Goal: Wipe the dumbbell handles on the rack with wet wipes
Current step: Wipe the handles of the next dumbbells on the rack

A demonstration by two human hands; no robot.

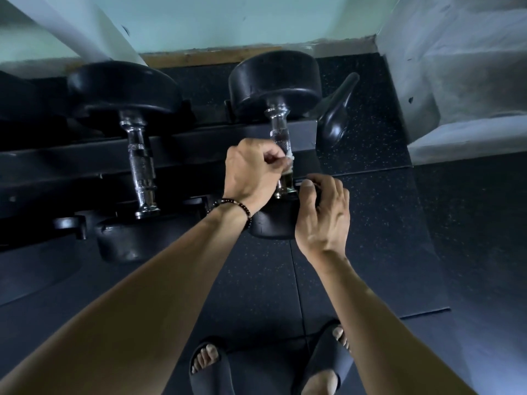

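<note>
Nearest to us, two feet in dark slide sandals [211, 369] stand on the black speckled rubber floor [370, 238]. Both bare forearms reach forward from the lower edge of the view toward the dumbbell rack [85, 163], whose dark rails run across the middle of the view. The left wrist carries a dark beaded bracelet [232, 208]. The left hand [252, 173] has its grip clenched around a white wet wipe [289, 161], pinching it against the chrome handle [281, 138] of the right dumbbell [275, 81]; only a small part of the wipe shows past the fingers, at about the middle of the handle. The right hand [323, 208] rests on the near head of the same dumbbell, its fingers curled over the upper edge of that black head just beside the handle's near collar. This dumbbell lies across the rack rails with its handle pointing away from us. To the left, a second dumbbell [122, 92] lies parallel on the rack, its chrome handle bare and untouched. Beyond the right dumbbell, a black bicycle-style saddle [336, 109] lies on the floor near the rack's end. Farthest away, a pale green wall [199, 21] meets the floor along a worn brown skirting strip.
</note>
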